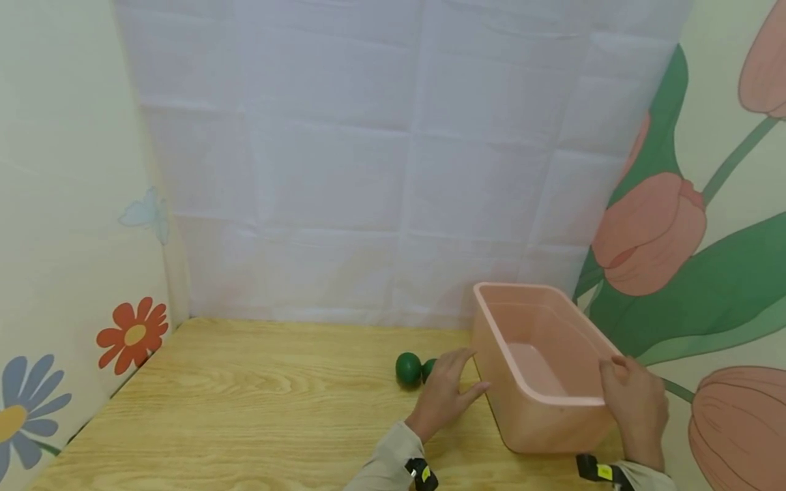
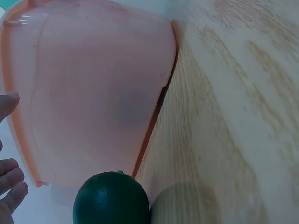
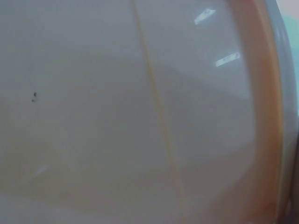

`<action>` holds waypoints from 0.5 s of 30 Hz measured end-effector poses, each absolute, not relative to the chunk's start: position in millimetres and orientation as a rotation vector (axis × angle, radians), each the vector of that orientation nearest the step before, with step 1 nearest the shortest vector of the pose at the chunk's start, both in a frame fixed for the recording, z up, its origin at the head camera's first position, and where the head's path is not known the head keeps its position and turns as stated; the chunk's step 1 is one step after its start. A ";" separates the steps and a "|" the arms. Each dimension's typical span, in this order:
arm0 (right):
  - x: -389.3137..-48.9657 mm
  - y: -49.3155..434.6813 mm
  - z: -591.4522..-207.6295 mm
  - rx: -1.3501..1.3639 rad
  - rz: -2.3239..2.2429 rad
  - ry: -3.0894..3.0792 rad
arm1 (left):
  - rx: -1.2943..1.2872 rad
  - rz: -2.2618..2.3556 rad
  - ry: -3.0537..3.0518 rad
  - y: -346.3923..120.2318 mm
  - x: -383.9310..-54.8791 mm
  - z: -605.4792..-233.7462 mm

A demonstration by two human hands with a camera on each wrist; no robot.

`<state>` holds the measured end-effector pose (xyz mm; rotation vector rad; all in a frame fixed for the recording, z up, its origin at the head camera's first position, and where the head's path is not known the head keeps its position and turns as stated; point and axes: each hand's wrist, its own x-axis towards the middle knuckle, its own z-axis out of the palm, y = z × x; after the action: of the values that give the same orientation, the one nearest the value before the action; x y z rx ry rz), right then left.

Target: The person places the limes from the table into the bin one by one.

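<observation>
A pink plastic bin point(image 1: 555, 426) stands on the wooden table, its open top facing up. My right hand point(image 1: 637, 402) grips the rim at its near right corner, fingers curled over the edge. Beside the bin's left wall, my left hand point(image 1: 443, 394) is held with fingers extended and thumb apart, holding nothing. Just beyond that hand lies a dark green round fruit-like thing point(image 1: 408, 369), and a second green one point(image 1: 428, 369) is partly hidden behind the fingers. In the left wrist view, a green round thing point(image 2: 111, 198) with a small stem tip sits near the bin's wall.
The wood-grain table point(image 1: 245, 395) extends to the left. A white sheet point(image 1: 331, 170) hangs behind it. Walls with painted flowers stand at both sides, the right one with tulips point(image 1: 651, 232) close to the bin.
</observation>
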<state>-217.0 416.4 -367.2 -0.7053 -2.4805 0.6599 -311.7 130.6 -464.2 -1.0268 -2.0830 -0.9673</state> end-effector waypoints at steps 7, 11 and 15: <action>-216.4 415.0 -366.9 -0.692 0.674 -2.476 | -1.011 -0.950 -2.132 127.7 -314.9 -470.2; -216.0 415.3 -366.7 -0.694 0.666 -2.472 | -0.994 -0.948 -2.168 126.5 -316.5 -473.5; -215.6 415.5 -366.1 -0.700 0.660 -2.477 | -0.971 -0.948 -2.201 125.5 -317.3 -477.6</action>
<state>-215.6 415.5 -366.1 -0.7002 -2.4770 0.6599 -317.3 125.5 -477.6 -0.9710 -2.2012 -0.9477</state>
